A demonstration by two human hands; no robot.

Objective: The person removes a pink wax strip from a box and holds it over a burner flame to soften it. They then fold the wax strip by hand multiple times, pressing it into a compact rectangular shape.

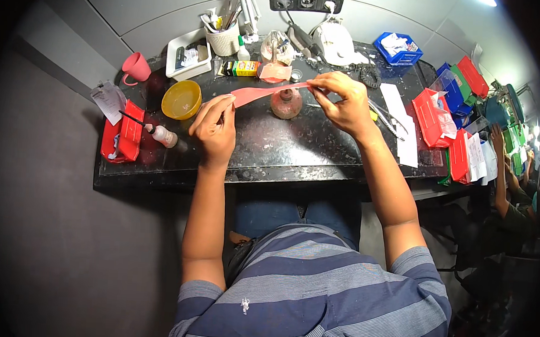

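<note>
A thin, bent pink wax sheet (258, 94) is stretched between my two hands above the black workbench. My left hand (214, 129) pinches its left end. The fingertips of my right hand (345, 99) grip the other end, a little higher and farther from me. Just under the sheet's right part stands a round glass spirit lamp (286, 105) with pinkish contents; its top is partly covered by the sheet. Behind it lies another pink piece (275, 72), beside a yellow, green and black box (241, 69).
At left are a yellow bowl (181, 100), a pink mug (136, 68), a small bottle (163, 136) and a red bin (122, 142). White paper (408, 139) and more red bins (432, 121) are at right. A blue bin (398, 50) sits behind. Another person's arm (499, 162) shows far right.
</note>
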